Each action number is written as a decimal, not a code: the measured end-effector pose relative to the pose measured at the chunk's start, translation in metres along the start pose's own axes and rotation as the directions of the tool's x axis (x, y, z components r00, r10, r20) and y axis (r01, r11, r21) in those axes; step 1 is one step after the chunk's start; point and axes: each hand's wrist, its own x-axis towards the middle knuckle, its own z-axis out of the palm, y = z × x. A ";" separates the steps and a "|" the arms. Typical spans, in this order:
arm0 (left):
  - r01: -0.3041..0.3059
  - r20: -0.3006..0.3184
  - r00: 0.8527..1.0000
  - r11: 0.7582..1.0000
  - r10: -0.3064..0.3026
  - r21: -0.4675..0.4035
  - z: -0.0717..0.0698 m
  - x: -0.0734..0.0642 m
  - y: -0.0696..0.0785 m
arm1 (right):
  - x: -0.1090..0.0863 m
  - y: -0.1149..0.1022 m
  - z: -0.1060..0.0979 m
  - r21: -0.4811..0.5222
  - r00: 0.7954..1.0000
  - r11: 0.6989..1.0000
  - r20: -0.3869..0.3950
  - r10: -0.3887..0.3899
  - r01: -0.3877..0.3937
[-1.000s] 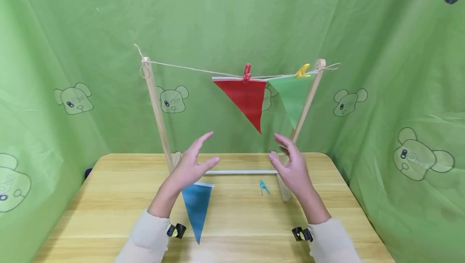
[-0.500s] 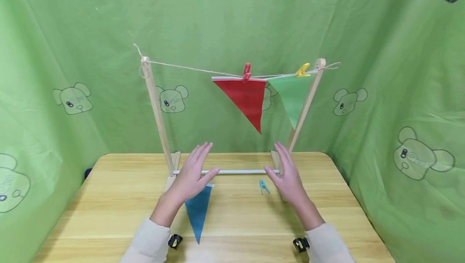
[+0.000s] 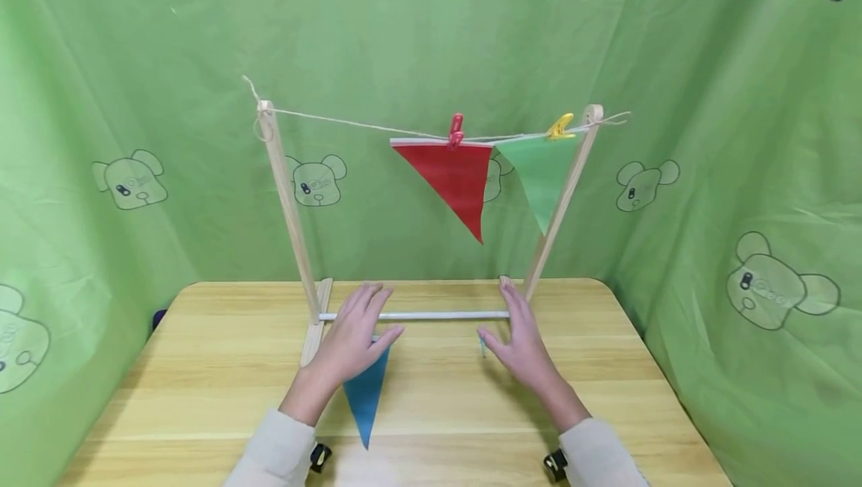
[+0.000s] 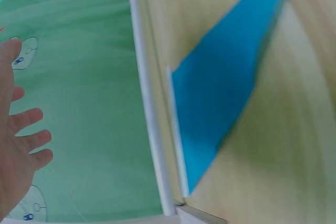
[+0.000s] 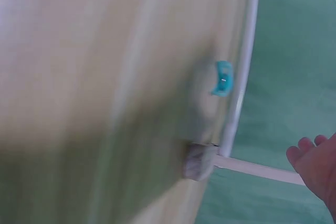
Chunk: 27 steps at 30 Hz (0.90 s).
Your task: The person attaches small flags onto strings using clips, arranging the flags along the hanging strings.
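My left hand [image 3: 353, 334] hovers with relaxed fingers over the top of a blue triangular flag [image 3: 367, 401], hiding part of it. The left wrist view shows this blue flag [image 4: 220, 77] flat on the table, its white edge beside the white rod. On the other side, my right hand [image 3: 527, 348] is held above the table with fingers extended and nothing in it. Its thumb overlaps a small light-blue clothespin [image 3: 483, 347], seen more fully as a blue clothespin [image 5: 223, 78] in the right wrist view. Above hang a red flag [image 3: 454, 180] and a green flag [image 3: 542, 173].
Two wooden posts [image 3: 286, 203] carry a sagging string [image 3: 357, 125]. A red clothespin [image 3: 456, 132] and a yellow clothespin [image 3: 560, 127] grip the flags on it. A white rod [image 3: 438, 316] joins the posts low down. Green cloth [image 3: 417, 46] surrounds the wooden table [image 3: 431, 412].
Both hands have lowered slightly with their fingers loosely extended. The right hand has shifted left, so its thumb now covers most of the light-blue clothespin. The flags have stayed put.
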 end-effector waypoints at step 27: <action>0.208 0.077 0.976 0.977 -0.204 -0.052 0.029 -0.036 -0.049 | -0.014 0.021 0.023 -0.072 0.940 0.964 0.214 0.265 -0.256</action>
